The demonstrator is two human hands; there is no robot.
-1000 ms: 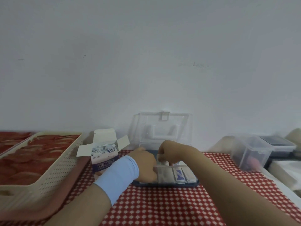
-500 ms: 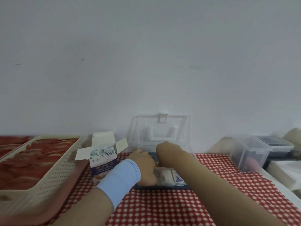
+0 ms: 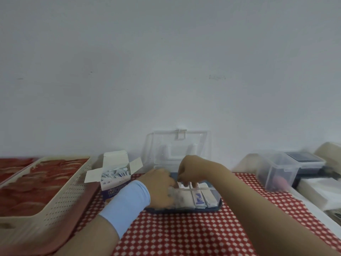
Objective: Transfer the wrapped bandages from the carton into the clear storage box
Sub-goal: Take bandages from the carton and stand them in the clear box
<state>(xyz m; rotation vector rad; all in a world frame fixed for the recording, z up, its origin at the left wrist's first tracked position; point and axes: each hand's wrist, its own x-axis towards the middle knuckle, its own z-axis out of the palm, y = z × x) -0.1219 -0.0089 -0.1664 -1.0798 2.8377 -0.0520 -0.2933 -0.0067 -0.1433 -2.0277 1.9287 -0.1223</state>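
The wrapped bandages (image 3: 195,197) stood on edge in a row along the six o'clock wall of the clear storage box (image 3: 186,210). We judged they were packed upright so that more would fit and each could be pulled out singly. The right hand (image 3: 191,170) hung over the row with its fingers curled down, pinching the top edges of a packet or two, probably seating them among the rest.

The left hand (image 3: 158,187) lay at the box's nine o'clock end with its fingers at or behind the clear wall. Blur hid whether it gripped the wall or pressed the packets, so we could not tell its state. Either way, we took it to be steadying the box or keeping the row from toppling. A light blue wristband (image 3: 127,202) sat on that forearm.

The lid (image 3: 201,145) stood open at twelve o'clock, close to the wall, which left the mouth free.

At nine o'clock from the box, just beside it, stood the carton (image 3: 114,189), its flaps spread and more packets (image 3: 114,172) showing inside, so the transfer looked unfinished. Its nearness kept each reach short.

Everything stood on a red-checked cloth (image 3: 184,233) over the worktop. Farther out at nine o'clock was a cream perforated basket (image 3: 60,193) on a pink tray (image 3: 79,211), and well apart at three o'clock was a small clear container (image 3: 276,172).
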